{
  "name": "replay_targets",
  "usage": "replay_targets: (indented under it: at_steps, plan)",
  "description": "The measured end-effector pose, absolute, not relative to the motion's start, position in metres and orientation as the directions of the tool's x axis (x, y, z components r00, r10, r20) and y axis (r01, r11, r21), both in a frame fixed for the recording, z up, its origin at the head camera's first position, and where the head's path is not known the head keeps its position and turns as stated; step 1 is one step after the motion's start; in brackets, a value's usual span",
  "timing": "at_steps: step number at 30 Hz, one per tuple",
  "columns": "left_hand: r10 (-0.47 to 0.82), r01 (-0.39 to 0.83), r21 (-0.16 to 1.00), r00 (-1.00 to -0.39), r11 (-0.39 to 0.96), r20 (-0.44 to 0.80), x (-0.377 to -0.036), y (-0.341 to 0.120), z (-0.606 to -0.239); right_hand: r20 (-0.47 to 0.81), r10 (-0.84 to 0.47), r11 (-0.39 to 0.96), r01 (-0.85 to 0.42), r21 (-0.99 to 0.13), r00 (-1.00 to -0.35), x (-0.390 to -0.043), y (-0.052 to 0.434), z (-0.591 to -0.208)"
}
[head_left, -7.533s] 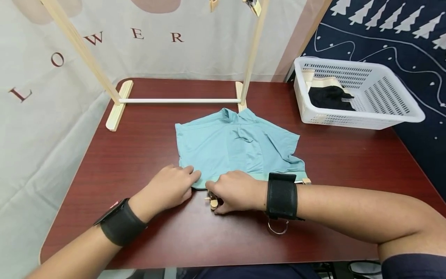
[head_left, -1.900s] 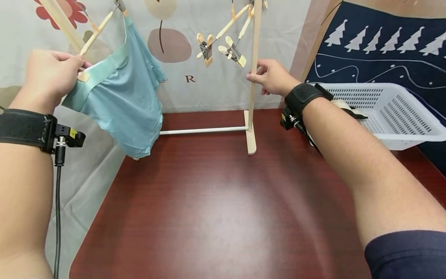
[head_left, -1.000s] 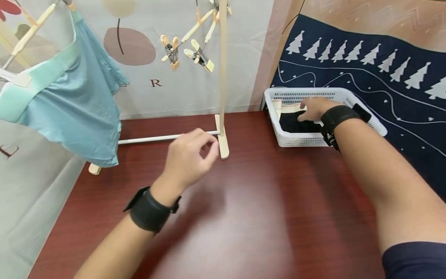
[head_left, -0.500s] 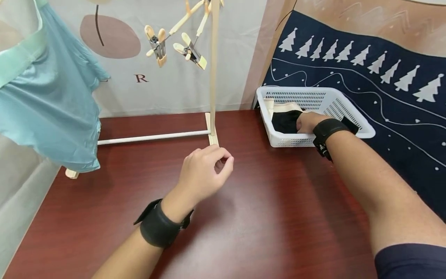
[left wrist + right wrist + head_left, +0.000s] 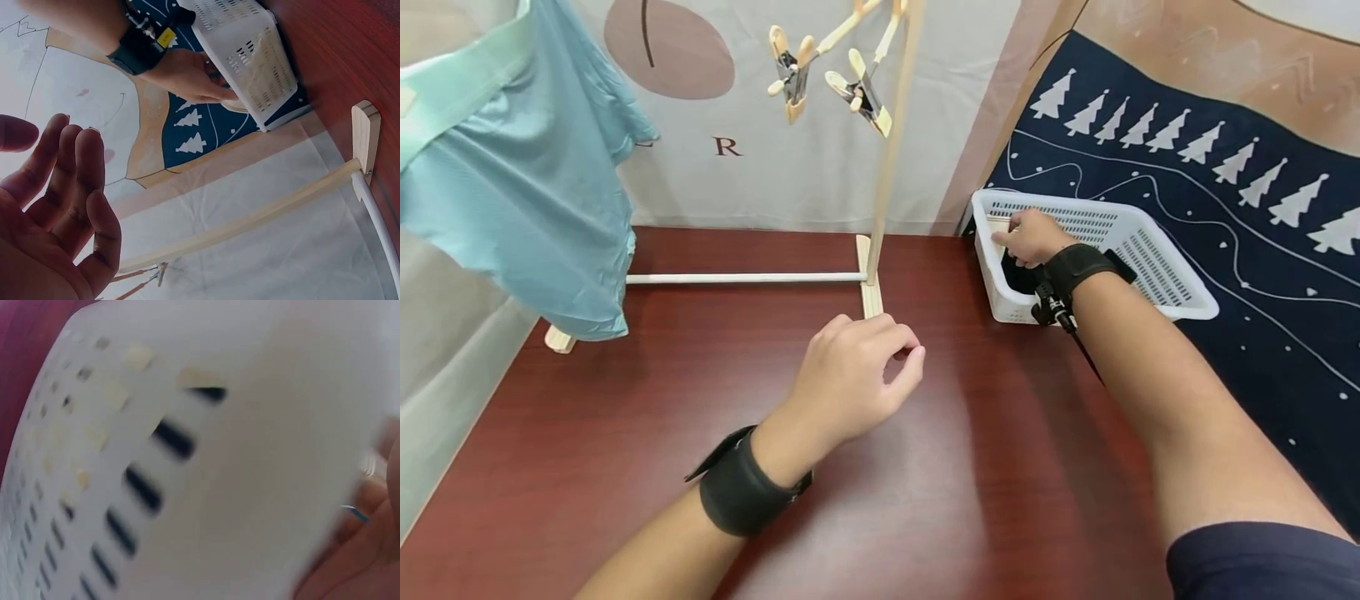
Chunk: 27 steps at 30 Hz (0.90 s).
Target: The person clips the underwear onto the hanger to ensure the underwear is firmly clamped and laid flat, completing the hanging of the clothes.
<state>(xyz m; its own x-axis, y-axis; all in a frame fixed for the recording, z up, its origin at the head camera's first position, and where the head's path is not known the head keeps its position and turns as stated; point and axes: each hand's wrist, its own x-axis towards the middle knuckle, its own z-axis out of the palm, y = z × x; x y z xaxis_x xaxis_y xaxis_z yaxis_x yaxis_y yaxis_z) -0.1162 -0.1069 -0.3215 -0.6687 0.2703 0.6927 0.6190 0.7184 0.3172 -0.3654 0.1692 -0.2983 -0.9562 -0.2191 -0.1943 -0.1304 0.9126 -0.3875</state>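
My right hand [image 5: 1037, 237] reaches into a white slotted plastic basket [image 5: 1009, 307], thumb and forefinger pinching the edge of a cream cloth [image 5: 997, 223]. In the left wrist view that cream cloth [image 5: 235, 106] shows at the basket rim, under the fingertips. A black cloth [image 5: 1018, 277] lies below the hand, partly covered by it. Seen from the right wrist, the basket wall hides most of the fingers. My left hand [image 5: 853, 379] hovers over the table with loosely bent fingers, holding nothing. At the left hangs a light blue short-sleeved shirt [image 5: 550, 183], its pale green hem upward.
A wooden rack post [image 5: 897, 150] rises at the back of the red-brown table [image 5: 715, 367]. A white crossbar [image 5: 745, 279] runs low between the rack's feet. Two clothespins [image 5: 790, 75] hang beside the post. A navy tree-print cloth [image 5: 1210, 158] lies behind the basket.
The blue shirt went from the table onto the rack at left. My left hand let go and came back over the table. My right hand left the post, entered the basket, and shifted from black to cream cloth.
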Motion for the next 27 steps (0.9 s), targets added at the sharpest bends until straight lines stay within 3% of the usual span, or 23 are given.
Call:
replay_targets:
  at_steps: [8, 18, 23, 27]
  plan:
    - [0.307, 0.633, 0.291, -0.662, 0.718, 0.683, -0.116, -0.099, -0.316, 0.057, -0.108, 0.908, -0.122, -0.402, -0.993, -0.36, 0.192, -0.294]
    - [0.293, 0.629, 0.292, -0.658, 0.721, 0.693, -0.11, -0.104, -0.315, 0.06, 0.069, 0.884, 0.033, -0.466, -0.996, -0.356, 0.199, -0.261]
    - [0.305, 0.629, 0.287, -0.663, 0.722, 0.684, -0.11, -0.103, -0.316, 0.107, 0.111, 0.885, 0.05, -0.463, -0.988, -0.354, 0.205, -0.248]
    - [0.321, 0.625, 0.284, -0.676, 0.727, 0.664, -0.11, -0.104, -0.317, 0.129, 0.066, 0.898, 0.003, -0.44, -0.989, -0.349, 0.208, -0.239]
